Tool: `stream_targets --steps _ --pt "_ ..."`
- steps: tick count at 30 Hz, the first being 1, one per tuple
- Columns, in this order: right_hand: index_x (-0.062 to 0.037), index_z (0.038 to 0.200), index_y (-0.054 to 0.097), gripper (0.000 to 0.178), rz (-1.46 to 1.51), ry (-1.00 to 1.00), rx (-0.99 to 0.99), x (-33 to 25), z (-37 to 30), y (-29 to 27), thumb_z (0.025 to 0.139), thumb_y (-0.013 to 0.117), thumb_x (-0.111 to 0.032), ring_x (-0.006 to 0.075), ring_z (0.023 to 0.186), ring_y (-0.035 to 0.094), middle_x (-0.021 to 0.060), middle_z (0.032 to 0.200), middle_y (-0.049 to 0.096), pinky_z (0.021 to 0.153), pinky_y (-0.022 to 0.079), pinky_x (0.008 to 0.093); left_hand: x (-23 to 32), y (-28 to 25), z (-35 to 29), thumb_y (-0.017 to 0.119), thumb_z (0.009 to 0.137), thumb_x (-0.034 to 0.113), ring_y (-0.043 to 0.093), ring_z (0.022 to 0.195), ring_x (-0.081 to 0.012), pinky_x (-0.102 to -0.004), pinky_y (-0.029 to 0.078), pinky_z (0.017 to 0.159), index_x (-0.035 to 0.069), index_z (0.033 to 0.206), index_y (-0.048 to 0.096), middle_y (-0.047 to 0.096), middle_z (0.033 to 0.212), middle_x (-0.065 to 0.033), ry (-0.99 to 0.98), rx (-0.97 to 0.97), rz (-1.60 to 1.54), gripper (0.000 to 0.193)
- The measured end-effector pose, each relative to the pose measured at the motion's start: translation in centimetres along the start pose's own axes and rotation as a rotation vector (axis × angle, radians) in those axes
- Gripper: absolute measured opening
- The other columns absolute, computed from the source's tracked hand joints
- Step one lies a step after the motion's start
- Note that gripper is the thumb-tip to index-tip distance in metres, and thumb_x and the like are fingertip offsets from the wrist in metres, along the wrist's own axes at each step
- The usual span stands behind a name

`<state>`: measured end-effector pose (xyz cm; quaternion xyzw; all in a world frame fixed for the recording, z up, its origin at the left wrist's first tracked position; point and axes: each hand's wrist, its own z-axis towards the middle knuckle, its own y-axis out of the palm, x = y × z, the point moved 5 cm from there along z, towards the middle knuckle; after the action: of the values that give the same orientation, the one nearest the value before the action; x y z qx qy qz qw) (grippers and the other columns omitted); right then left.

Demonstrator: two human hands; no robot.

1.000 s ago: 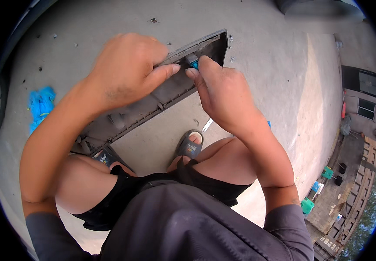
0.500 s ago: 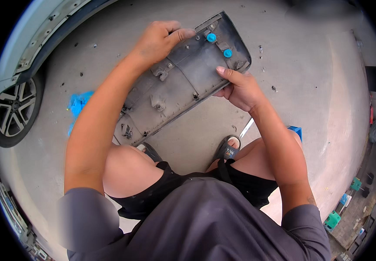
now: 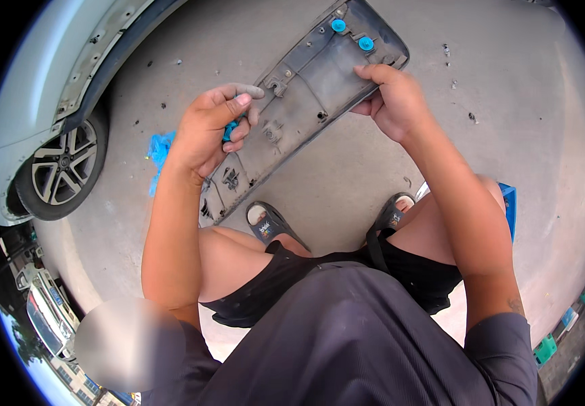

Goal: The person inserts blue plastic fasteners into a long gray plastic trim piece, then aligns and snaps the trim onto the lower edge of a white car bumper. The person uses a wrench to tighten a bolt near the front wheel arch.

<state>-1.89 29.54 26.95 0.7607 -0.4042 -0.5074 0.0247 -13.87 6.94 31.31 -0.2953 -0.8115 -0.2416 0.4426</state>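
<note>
Trim panel [image 3: 329,78], dark grey, extends slantwise in the head view beyond the person's sandals [image 3: 277,225], inner face up, with two blue clips [image 3: 365,44] seated near its far end. Right hand [image 3: 400,101] pinches the panel's lower long edge, thumb on the inner face, fingers beneath. Left hand [image 3: 210,128], fingers curled around a small blue piece [image 3: 229,131], is positioned at the upper long edge; whether it touches the panel cannot be told.

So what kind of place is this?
Probably an outdoor yard where cars get fixed. A pale car stands on the left, the right hand holds a dark panel with round blue pieces on it, and small bits lie scattered on the ground.
</note>
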Motion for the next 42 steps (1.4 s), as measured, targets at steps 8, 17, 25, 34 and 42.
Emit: stream_targets --steps 8,17,25,34,42 --pt "-0.0027 0.098 0.066 0.015 0.006 -0.235 -0.029 -7.2 -1.8 -2.5 0.093 0.062 -0.016 0.0193 0.072 0.067 0.0071 0.087 0.071 0.059 0.052 0.0334 -4.0 1.4 -1.2 0.061 0.096 0.015 0.043 0.057 -0.0066 -0.0212 0.033 0.047 -0.002 0.111 0.062 0.055 0.077 -0.0031 -0.052 0.188 0.052 0.023" --pt "0.0047 0.108 0.061 0.021 0.208 -0.109 -0.229 -8.7 -0.3 -6.1 0.096 0.057 -0.011 0.0271 0.093 0.070 0.0146 0.105 0.069 0.082 0.059 0.0446 -0.6 4.1 -1.2 0.058 0.096 0.015 0.046 0.062 -0.0074 -0.0225 0.037 0.053 -0.002 0.117 0.062 0.060 0.082 -0.0038 0.037 0.039 0.096 0.028" --pt "0.0047 0.124 0.056 0.028 0.298 -0.177 -0.312 -12.8 -0.3 -11.3 0.100 0.048 -0.009 0.0326 0.120 0.060 0.0188 0.129 0.061 0.102 0.050 0.0496 0.4 5.6 -1.9 0.062 0.093 0.025 0.049 0.066 -0.0079 -0.0245 0.041 0.058 0.003 0.104 0.067 0.063 0.080 -0.0003 0.107 -0.088 0.309 0.026" --pt "0.0050 0.124 0.056 0.028 0.313 -0.263 -0.280 -14.2 -0.8 -12.3 0.100 0.047 -0.008 0.0328 0.121 0.059 0.0186 0.128 0.062 0.103 0.050 0.0511 -0.4 5.1 -0.9 0.070 0.088 0.023 0.049 0.063 -0.0072 -0.0244 0.040 0.054 0.003 0.103 0.069 0.061 0.077 -0.0009 0.133 -0.061 0.304 0.025" --pt "0.0031 0.114 0.059 0.022 0.219 -0.385 -0.124 -13.0 -3.1 -7.6 0.096 0.052 -0.008 0.0300 0.104 0.068 0.0155 0.113 0.068 0.090 0.055 0.0477 -1.0 4.7 0.3 0.073 0.086 0.014 0.046 0.057 -0.0047 -0.0210 0.037 0.051 0.000 0.111 0.069 0.064 0.077 -0.0042 0.098 0.132 0.096 0.030"
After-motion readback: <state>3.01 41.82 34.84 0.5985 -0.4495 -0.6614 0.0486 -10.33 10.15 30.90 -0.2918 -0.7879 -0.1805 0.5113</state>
